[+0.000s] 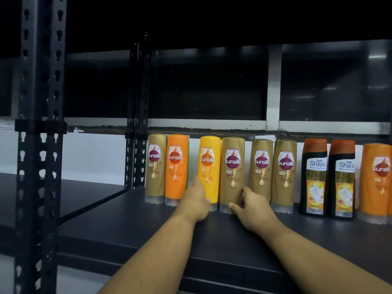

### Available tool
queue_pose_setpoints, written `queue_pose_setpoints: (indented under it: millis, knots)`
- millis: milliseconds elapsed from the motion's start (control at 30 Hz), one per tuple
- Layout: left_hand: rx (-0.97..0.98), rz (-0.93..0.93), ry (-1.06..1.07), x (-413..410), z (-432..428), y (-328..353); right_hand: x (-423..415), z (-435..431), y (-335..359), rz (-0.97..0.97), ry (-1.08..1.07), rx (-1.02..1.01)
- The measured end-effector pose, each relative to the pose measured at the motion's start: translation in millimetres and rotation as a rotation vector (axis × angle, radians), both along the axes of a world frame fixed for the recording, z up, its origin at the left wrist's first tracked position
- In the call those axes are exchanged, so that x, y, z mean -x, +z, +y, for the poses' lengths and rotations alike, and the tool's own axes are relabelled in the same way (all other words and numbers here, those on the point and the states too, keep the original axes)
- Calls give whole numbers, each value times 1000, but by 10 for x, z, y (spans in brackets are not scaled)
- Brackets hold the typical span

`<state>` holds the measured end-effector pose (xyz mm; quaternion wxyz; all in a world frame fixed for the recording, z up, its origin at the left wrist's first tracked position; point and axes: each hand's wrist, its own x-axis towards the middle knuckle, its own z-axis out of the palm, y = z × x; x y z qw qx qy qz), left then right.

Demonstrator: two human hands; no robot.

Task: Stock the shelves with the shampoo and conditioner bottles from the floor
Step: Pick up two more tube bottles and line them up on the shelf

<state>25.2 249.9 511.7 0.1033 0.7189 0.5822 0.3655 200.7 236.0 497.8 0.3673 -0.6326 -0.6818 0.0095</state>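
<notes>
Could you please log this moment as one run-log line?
phase: placing | left grip: holds yellow bottle | right grip: holds adjacent gold bottle | both: upright on shelf

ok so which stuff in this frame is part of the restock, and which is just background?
Job:
yellow Sunsilk bottle, in left hand grip
gold Sunsilk bottle, in right hand grip
other Sunsilk bottles in the row
two Shayla bottles
shelf board under them

Background:
slotted rack upright
window frame behind
white wall
</notes>
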Motion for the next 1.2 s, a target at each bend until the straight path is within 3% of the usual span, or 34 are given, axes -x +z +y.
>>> queue_pose_setpoints:
  millis: [267,1067,1200]
  knots:
    - [11,30,40,12,59,-9,-3,102,-35,-144,-90,-29]
    - [-147,2,209,99,21,-34,11,56,-23,-240,-128,9]
    - [-80,45,163,121,-14,-63,67,-95,16,-426,-256,9]
